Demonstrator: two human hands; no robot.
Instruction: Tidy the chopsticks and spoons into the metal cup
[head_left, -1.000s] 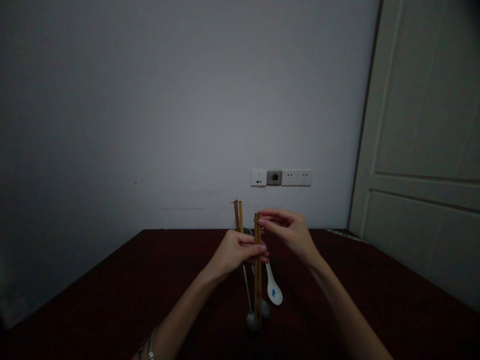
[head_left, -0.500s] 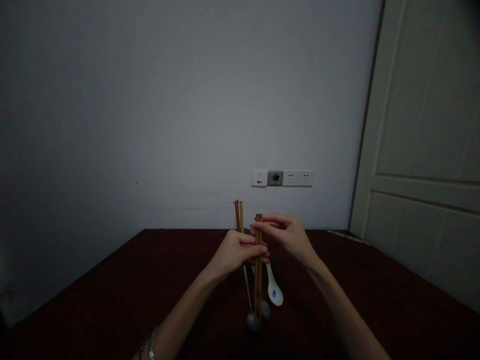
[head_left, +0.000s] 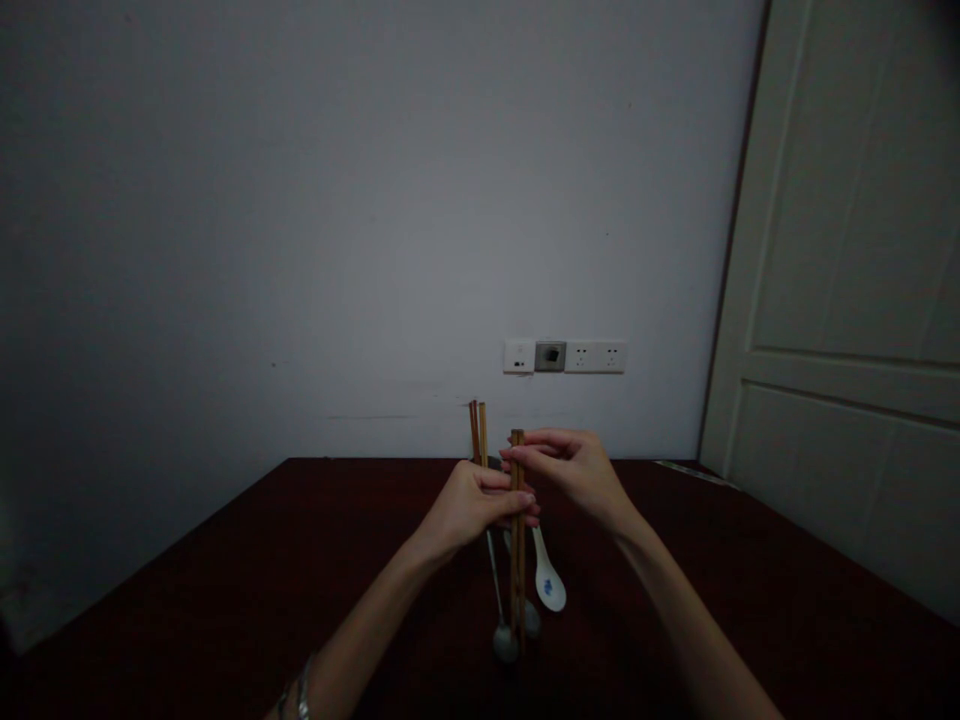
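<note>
Upright before me is a pair of wooden chopsticks (head_left: pixel 517 560). My left hand (head_left: pixel 472 505) is closed round their middle, thumb across the front. Near their top, my right hand (head_left: pixel 566 465) pinches them between thumb and fingers. On the table just past them lie a white spoon (head_left: pixel 550 588) with a blue mark and two metal spoons, one at the left (head_left: pixel 505 642) and one partly hidden behind the chopsticks (head_left: pixel 531 620). More chopsticks (head_left: pixel 478 432) stick up behind my left hand, which hides their lower part; what holds them up cannot be made out.
A dark red table (head_left: pixel 300 580) runs back to a pale wall (head_left: pixel 375 250). Sockets and a switch plate (head_left: pixel 564 357) sit low on the wall. At the right stands a light panelled door (head_left: pixel 847 300). The light is dim.
The chopsticks' lower ends have shifted slightly to the right. Both hands keep nearly the same place and hold.
</note>
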